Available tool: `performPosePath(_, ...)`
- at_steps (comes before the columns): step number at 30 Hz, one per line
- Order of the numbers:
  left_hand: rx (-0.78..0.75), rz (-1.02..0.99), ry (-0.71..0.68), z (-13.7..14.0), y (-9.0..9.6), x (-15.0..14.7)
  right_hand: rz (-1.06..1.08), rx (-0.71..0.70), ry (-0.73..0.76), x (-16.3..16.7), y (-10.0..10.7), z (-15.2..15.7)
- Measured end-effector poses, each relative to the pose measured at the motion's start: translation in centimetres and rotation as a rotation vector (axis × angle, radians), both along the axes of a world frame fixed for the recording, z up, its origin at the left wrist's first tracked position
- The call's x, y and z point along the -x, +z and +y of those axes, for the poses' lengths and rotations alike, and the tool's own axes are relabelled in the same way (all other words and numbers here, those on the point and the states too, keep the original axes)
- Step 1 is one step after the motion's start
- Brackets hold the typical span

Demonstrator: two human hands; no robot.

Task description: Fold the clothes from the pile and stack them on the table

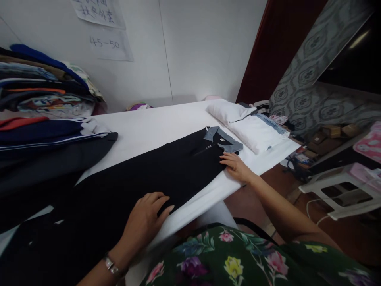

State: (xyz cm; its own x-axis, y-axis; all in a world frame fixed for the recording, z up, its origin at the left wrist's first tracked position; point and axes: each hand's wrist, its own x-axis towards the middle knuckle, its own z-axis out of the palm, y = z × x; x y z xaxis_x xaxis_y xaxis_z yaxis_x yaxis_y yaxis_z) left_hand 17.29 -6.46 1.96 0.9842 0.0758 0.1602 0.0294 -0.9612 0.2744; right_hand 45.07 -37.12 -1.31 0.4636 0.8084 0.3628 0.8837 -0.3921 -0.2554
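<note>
A long black garment (143, 171) with a grey denim-like collar lies spread across the white-covered table (154, 123). Its collar (233, 147) is toward the right, and a small label shows inside the neck. My left hand (147, 216) rests on the garment's near edge, fingers slightly bent and thumb apart, gripping nothing visible. Just below the collar, my right hand (236, 167) touches the near edge of the cloth with its fingers stretched out. The garment's lower part merges with other dark cloth at the left, so its end cannot be made out.
Folded clothes are piled in a stack (44, 87) at the left, with dark trousers (59, 159) in front. White folded clothing (253, 127) lies at the table's right end. A white plastic stool (342, 190) and cardboard boxes (324, 143) stand beyond it. Paper signs (110, 43) hang on the wall.
</note>
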Motion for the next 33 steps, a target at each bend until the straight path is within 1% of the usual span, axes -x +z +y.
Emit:
performPosePath(3,0.057,-0.013,0.01,0.3,-0.1,-0.2,-0.002,0.039,-0.019,0.2,0.2,-0.1)
performPosePath(6,0.084,-0.019,0.029,0.4,-0.5,-0.2,-0.017,0.028,-0.066,0.0,0.2,-0.1)
performPosePath(9,0.077,-0.037,0.051,0.4,-0.8,0.1,0.005,0.006,-0.085,-0.5,0.1,-0.2)
performPosePath(13,0.04,-0.048,0.055,0.4,-1.1,0.4,0.114,0.006,-0.052,-0.9,0.4,-0.4)
performPosePath(16,0.054,-0.065,0.058,0.4,-1.1,0.3,0.185,0.006,-0.049,-0.7,0.7,-0.3)
performPosePath(20,0.121,-0.118,0.092,0.5,-0.9,0.0,0.191,0.013,-0.049,0.0,1.0,0.4)
performPosePath(25,0.247,-0.125,0.147,0.7,-0.7,-0.1,0.242,-0.031,0.011,0.4,1.3,0.8)
performPosePath(29,0.303,-0.106,0.183,0.8,-0.7,0.0,0.227,0.008,0.064,0.9,1.6,1.2)
performPosePath(33,0.311,-0.092,0.175,0.8,-0.4,0.0,0.153,0.027,0.039,1.3,1.3,2.0)
